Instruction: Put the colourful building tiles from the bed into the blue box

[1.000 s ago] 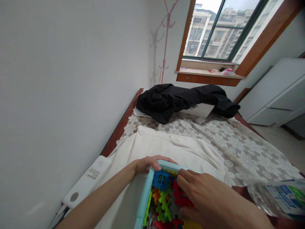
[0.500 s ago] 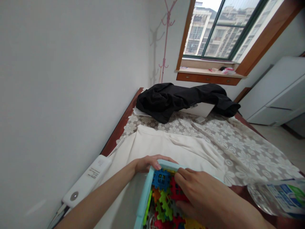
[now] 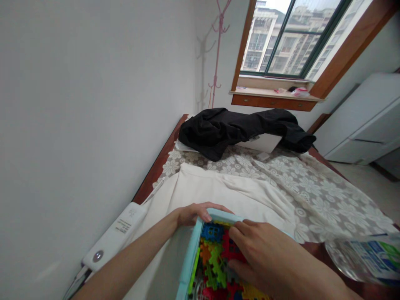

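Bed [image 3: 312, 187] under lace cover, cream cloth [image 3: 225, 196] over its near part. Black garment [image 3: 237, 127] heaped at far end. Bottle [image 3: 365, 258] lies right of the bin [image 3: 189, 258]. White device [image 3: 114, 239] by wall. Left hand [image 3: 195, 214] curls over bin's far rim. Right hand [image 3: 265, 258], inside, pinches a red block [image 3: 229, 250] among coloured blocks [image 3: 215, 266].

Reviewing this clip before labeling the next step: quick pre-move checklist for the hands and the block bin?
1. Left hand steadying the light blue bin at its far rim: ok.
2. Right hand in contact with a red block: ok.
3. Red block actually pinched: cannot tell, fingers hide it.
4. Bin resting flat: cannot tell, base out of frame.
5. Plastic bottle lying apart from the right hand: ok.
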`<state>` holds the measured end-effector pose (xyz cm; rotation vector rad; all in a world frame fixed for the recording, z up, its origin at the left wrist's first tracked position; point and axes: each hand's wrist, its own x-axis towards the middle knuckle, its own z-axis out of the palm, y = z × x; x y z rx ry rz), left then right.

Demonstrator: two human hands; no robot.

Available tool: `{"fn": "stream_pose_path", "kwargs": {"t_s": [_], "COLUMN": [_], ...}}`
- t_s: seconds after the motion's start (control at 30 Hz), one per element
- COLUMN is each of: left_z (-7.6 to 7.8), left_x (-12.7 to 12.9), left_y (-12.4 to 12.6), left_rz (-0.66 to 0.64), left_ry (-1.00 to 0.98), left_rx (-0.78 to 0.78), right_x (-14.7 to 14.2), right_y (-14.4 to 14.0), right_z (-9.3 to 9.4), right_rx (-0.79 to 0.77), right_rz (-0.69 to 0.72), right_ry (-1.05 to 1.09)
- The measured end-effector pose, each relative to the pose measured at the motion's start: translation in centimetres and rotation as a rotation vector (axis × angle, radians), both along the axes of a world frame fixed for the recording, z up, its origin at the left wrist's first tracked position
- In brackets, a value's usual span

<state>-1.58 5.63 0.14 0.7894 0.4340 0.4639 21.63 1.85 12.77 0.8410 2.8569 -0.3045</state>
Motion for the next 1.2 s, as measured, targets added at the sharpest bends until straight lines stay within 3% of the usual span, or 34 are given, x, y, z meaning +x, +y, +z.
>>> {"fn": "stream_pose_path", "kwargs": {"t_s": [0.3,0.47,0.73,0.93,1.2], "left_z": [0.2,0.7,1.6,1.1,1.4], "left_x": [0.2,0.2,0.5,0.2,0.2], "left_y": [0.1,0.2,0.1,0.1,0.2], "left_rz": [0.009,-0.021,0.068,-0.01,0.006], "left_ry": [0.009,-0.011,-0.057,0.006,0.04], "left_rx": [0.032,0.076,0.171,0.043,0.067], "right_x": [-0.2,-0.3,-0.1,-0.3,-0.2], "right_y": [0.0,0.3,0.2,0.3,0.0], "right_z": [-0.8,-0.2,0.1,-0.2,-0.7], "right_rx": [0.086,0.017,-0.054,0.008,0.156], "right_rz": [0.059,0.017,-0.04,0.007,0.103], "right_ry": [0.043,0.0,-0.034,0.002,0.055]}}
